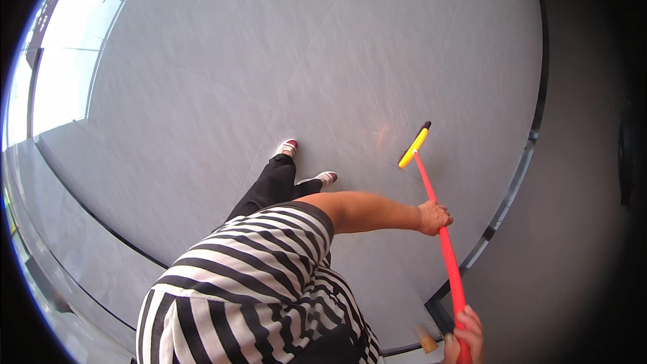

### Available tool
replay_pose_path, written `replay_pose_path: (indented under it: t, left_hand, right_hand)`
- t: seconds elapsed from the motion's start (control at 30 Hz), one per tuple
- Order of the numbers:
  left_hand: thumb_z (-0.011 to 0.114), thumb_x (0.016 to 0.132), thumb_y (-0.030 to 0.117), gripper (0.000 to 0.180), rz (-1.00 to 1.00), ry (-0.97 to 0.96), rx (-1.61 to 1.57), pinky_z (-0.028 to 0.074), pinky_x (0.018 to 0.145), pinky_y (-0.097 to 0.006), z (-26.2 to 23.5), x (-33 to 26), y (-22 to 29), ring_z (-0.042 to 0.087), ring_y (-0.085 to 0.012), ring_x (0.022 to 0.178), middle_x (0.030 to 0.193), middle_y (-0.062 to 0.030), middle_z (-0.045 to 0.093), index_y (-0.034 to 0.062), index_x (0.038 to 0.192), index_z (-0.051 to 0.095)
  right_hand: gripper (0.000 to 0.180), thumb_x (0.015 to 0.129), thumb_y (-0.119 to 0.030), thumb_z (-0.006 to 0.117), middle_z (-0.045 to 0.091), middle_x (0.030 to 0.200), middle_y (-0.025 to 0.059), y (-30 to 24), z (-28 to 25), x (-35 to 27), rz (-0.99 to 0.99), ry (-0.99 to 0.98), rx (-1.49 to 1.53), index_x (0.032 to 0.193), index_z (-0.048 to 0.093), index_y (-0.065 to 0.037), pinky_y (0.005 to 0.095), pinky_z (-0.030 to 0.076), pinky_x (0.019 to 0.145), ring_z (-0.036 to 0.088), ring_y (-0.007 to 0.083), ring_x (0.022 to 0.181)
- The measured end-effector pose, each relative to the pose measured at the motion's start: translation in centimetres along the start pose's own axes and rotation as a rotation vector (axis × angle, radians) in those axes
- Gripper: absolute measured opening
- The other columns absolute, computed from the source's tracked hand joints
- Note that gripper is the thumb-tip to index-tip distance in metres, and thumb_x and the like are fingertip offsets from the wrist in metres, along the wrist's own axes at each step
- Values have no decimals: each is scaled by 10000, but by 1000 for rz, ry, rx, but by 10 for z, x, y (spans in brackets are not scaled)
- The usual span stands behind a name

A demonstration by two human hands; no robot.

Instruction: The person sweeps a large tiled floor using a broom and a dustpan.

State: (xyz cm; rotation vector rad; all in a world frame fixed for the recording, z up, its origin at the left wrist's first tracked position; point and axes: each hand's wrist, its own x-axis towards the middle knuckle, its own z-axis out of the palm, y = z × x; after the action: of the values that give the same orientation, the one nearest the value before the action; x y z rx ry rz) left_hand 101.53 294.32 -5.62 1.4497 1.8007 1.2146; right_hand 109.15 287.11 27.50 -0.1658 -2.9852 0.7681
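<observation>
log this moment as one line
left hand: grips mid red broom handle | right hand: grips handle top | yellow broom head: on grey floor

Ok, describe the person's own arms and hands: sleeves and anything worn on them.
The left hand is bare, no glove, and its forearm is uncovered up to a short sleeve with black and white stripes. The right hand is also bare; its arm is out of view. No watch or ring can be made out.

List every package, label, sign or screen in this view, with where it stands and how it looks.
None shows: no package, label, sign or screen.
Broom: red pole and yellow head on the grey tiled floor, gripped by the left hand mid-pole and the right hand at its end.
Bright window: far left, plain.
</observation>
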Motion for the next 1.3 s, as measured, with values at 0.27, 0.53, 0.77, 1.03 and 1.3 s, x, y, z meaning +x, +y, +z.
replay_pose_path:
  t: [0.27, 0.53, 0.77, 1.03, 1.3]
  left_hand:
    - [579, 726, 181, 216, -259, -217, 368, 468, 621, -353, -127, -111, -23, 564, -214, 869, 808, -47, 603, 67, 906, 543]
    - [607, 716, 159, 147, -966, -137, 610, 478, 731, -390, -205, -286, -196, 566, -244, 936, 894, -74, 608, 101, 851, 615]
    - [604, 740, 154, 186, -1114, -99, 653, 457, 798, -373, -196, -276, -287, 495, -254, 1033, 1001, -86, 548, 127, 925, 608]
    - [613, 746, 288, 173, -600, -300, 299, 462, 670, -399, -33, 68, -151, 565, -190, 931, 876, 12, 629, 203, 895, 634]
    - [545, 748, 202, 211, -16, -345, 50, 461, 731, -369, -7, 207, -35, 565, -228, 972, 952, -90, 609, 135, 936, 612]
  right_hand:
    - [146, 790, -83, 551, 592, 803, 270, 50, 21, -15, 114, 446, 605, 772, 512, 56, 467, 504, 717, 607, 383, 804]
    - [50, 807, 21, 532, 542, 1103, 228, 106, 237, 88, 383, -133, 1334, 855, 549, 27, 413, 504, 801, 498, 332, 1100]
    - [60, 810, -19, 568, 564, 1085, 158, 133, 307, 134, 439, -186, 1346, 866, 571, 4, 335, 511, 774, 508, 259, 1088]
    - [93, 687, 15, 494, 573, 953, 271, 270, 22, 59, 612, 335, 746, 774, 521, 34, 458, 406, 900, 534, 370, 1012]
    - [202, 797, -137, 528, 584, 714, 269, 189, -54, 88, -50, 322, 104, 751, 511, 59, 481, 501, 702, 610, 380, 737]
